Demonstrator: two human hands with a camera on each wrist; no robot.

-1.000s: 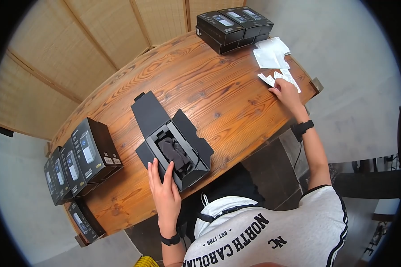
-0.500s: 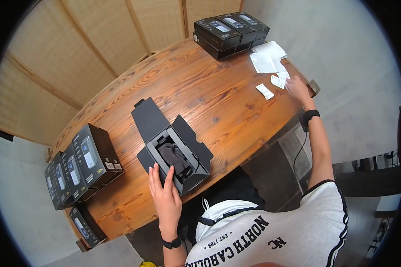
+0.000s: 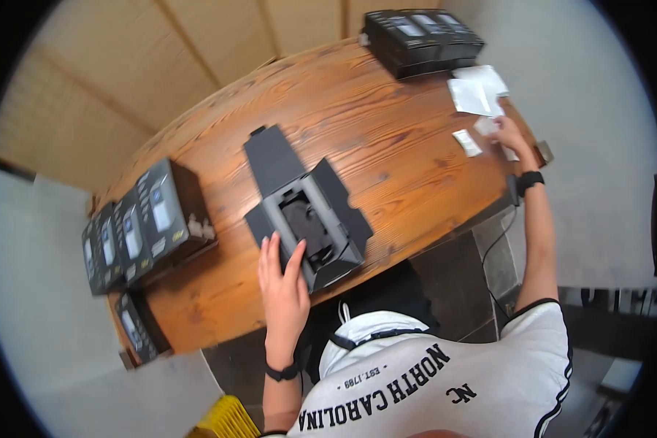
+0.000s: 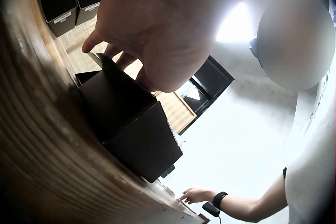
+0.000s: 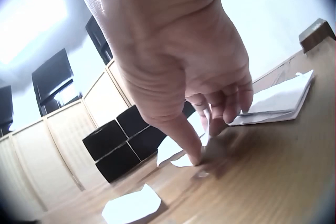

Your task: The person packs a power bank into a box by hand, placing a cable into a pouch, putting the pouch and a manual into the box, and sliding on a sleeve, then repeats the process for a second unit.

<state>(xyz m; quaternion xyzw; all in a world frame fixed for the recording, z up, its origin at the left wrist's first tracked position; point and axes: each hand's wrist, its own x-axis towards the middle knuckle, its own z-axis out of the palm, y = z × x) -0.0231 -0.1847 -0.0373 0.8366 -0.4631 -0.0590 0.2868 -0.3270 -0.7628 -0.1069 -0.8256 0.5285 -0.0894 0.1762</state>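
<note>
An open black box (image 3: 338,255) stands near the table's front edge, flaps spread, with a dark item (image 3: 306,225) inside its grey insert. My left hand (image 3: 283,303) rests on the box's near left side, fingers fairly straight; in the left wrist view the hand (image 4: 163,29) lies over the top edge of the box (image 4: 142,140). At the table's right end my right hand (image 3: 510,137) is at the small paper slips. In the right wrist view, the thumb and fingers of that hand (image 5: 184,71) pinch a white slip (image 5: 182,161). Another slip (image 3: 467,143) lies to its left.
Folded white papers (image 3: 477,93) lie beyond my right hand. Stacked black boxes (image 3: 423,45) stand at the table's far right, and more printed boxes (image 3: 150,223) at the left end. A smaller box (image 3: 139,327) is at the front left corner. A cable (image 3: 493,252) hangs from the right wrist.
My right hand has moved rightward from the first slip, which now lies apart, to the slips by the table's right edge. The left hand stays on the box. The head view has shifted.
</note>
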